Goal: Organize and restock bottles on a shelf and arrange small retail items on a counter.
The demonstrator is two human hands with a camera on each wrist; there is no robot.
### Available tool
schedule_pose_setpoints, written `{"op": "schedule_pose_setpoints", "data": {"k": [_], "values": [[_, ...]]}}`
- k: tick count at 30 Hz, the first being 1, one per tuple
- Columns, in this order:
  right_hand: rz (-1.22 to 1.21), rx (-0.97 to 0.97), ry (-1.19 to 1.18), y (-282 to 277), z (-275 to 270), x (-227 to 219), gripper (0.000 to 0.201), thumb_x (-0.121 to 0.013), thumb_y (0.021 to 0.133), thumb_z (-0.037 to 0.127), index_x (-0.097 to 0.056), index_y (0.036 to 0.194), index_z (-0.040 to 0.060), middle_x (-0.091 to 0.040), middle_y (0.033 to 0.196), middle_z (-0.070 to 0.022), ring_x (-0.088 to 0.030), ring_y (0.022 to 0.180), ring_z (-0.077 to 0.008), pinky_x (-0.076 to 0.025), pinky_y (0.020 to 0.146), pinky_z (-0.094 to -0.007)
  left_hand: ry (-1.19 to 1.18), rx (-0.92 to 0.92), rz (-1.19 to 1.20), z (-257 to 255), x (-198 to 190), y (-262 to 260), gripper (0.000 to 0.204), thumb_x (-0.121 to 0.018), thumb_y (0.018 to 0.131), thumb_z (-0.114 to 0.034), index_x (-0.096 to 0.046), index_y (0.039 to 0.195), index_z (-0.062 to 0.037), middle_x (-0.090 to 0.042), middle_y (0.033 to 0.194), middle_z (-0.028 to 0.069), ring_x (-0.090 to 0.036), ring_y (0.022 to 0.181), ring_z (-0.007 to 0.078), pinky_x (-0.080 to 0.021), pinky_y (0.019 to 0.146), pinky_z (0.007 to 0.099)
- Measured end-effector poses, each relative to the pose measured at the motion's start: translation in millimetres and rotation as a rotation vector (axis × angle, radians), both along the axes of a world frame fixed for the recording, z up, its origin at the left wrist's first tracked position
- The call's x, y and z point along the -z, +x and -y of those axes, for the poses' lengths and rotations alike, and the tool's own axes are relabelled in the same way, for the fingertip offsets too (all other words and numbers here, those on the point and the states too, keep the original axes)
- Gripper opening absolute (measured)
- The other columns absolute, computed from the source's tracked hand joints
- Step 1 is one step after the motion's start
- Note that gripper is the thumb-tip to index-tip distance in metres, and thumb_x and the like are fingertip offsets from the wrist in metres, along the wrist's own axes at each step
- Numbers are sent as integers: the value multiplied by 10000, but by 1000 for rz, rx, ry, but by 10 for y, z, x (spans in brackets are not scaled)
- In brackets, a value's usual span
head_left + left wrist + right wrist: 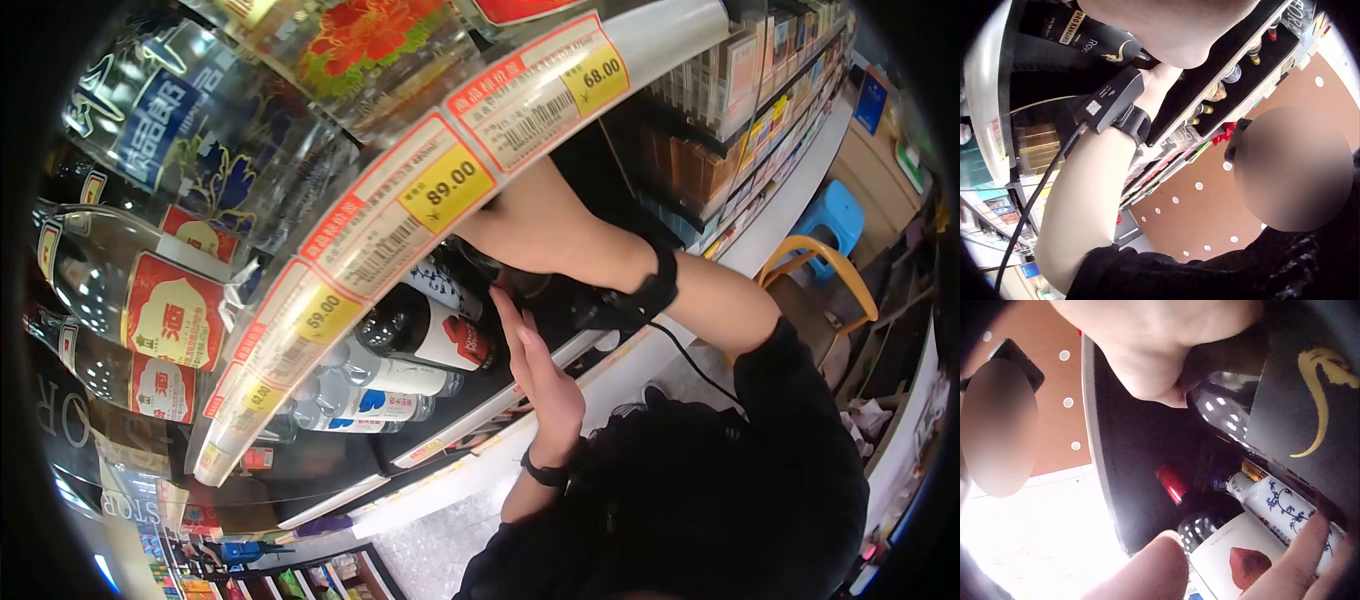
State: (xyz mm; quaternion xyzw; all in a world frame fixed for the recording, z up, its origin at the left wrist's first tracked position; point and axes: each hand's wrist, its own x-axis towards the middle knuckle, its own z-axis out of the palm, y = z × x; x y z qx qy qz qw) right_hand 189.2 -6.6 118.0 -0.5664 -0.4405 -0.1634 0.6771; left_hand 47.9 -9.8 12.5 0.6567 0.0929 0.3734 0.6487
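Observation:
My right forearm (560,235) reaches under the price-tag rail, which hides the hand in the head view. In the wrist views my right hand (1147,344) grips a dark bottle with a gold emblem (1310,387) lying on the shelf; the same bottle (1094,40) shows beyond the wrist strap (1132,122). My left hand (530,365) is held up with straight fingers against a black bottle with a white and red label (440,335). Its fingertips (1300,553) touch that label (1235,556), beside a blue-and-white porcelain bottle (1272,500).
A rail of price tags (440,185) runs across the shelf front. Clear liquor bottles with red labels (160,310) crowd the upper left, and smaller capped bottles (385,380) lie below. Stocked shelves (760,120), a blue stool (835,215) and a chair (820,270) stand to the right.

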Motion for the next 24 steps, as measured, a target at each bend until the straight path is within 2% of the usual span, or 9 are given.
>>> {"op": "schedule_pose_setpoints", "data": {"k": [9,12,14,16,18,19,22,23,24], "values": [[263,-6,132,286,-677,140,306,-674,809,230,-687,1076,81,-692,1043,-165,-658,974,-355,-533,852,-428,-68,-108,-113,-147,104,174,660,-383,1064,-375,-154,1565,-11,-164,1636,139,-148,1507,208,-127,1212,383],[412,158,115,307,-646,153,334,-689,813,261,-679,1104,96,-676,1117,-141,-628,1052,-354,-505,912,-427,-122,-116,-117,-111,56,156,631,-409,1061,-343,-213,1551,5,-235,1611,166,-205,1489,214,-151,1201,362],[990,704,-27,352,-441,117,338,-640,901,288,-658,1147,56,-674,1145,-140,-637,1081,-311,-493,934,-418,-101,-126,-104,-98,116,134,579,-455,1050,-289,-295,1510,24,-240,1602,198,-230,1482,248,-180,1191,371],[961,689,-12,374,-547,92,338,-636,905,288,-657,1147,53,-674,1146,-141,-636,1082,-309,-492,935,-418,-77,-135,-90,-114,121,72,529,-500,1038,-235,-377,1470,44,-245,1593,229,-254,1475,283,-209,1181,380],[897,689,-3,444,-637,71,338,-628,912,288,-655,1148,47,-674,1148,-143,-636,1083,-306,-491,937,-416,61,-92,-129,-122,67,-35,405,-539,1015,-187,-520,1367,12,-363,1528,216,-381,1404,267,-299,1137,373],[867,689,3,472,-690,60,339,-624,915,288,-654,1148,44,-673,1149,-143,-636,1084,-305,-491,938,-416,108,-175,-100,-109,81,-51,311,-563,995,-163,-604,1258,-1,-513,1399,198,-502,1289,257,-380,1068,355],[782,666,30,449,-832,32,340,-612,926,289,-651,1149,35,-673,1152,-145,-635,1086,-300,-489,941,-414,34,-151,-68,-113,154,-196,265,-574,984,-144,-631,1191,12,-607,1266,175,-573,1173,255,-435,993,345],[760,642,44,491,-797,61,341,-608,929,289,-650,1150,32,-672,1153,-146,-635,1087,-299,-489,942,-413,41,-105,-86,-115,181,-267,247,-534,1017,-143,-620,1198,2,-610,1248,89,-556,1166,166,-416,985,297],[731,608,58,448,-757,93,342,-604,933,289,-649,1150,29,-672,1154,-147,-635,1088,-297,-488,943,-413,30,-121,-141,-93,163,-348,230,-548,1013,-152,-647,1151,3,-645,1169,95,-591,1100,170,-440,948,298]]}}
